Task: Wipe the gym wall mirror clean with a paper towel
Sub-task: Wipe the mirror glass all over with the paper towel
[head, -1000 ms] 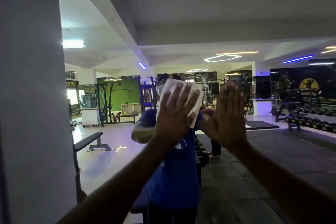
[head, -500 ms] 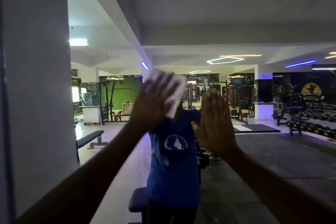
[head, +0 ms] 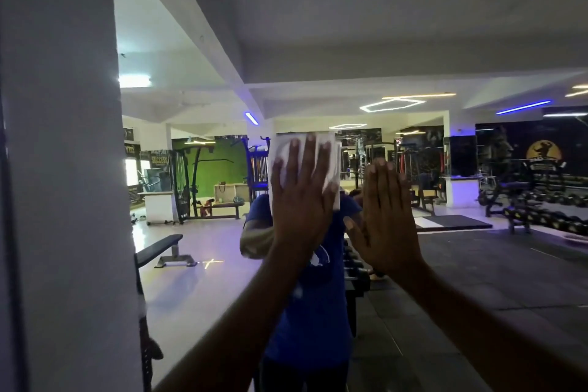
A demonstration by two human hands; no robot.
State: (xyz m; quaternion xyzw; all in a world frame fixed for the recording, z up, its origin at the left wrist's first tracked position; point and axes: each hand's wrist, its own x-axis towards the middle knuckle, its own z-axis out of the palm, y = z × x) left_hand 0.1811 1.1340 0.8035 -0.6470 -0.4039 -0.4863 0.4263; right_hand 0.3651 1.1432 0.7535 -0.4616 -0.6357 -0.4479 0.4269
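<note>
White folded paper towel (head: 331, 165) lies pinned flat to the glass wall mirror (head: 445, 264) under the left hand (head: 302, 197), fingers straight and spread. Beside it, the right hand (head: 386, 216) presses flat, holding nothing. Wiping looks underway at head height; how much glass remains is unclear.

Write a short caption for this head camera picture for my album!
Left hand presses a paper towel flat on the gym mirror; right hand rests open beside it.
</note>
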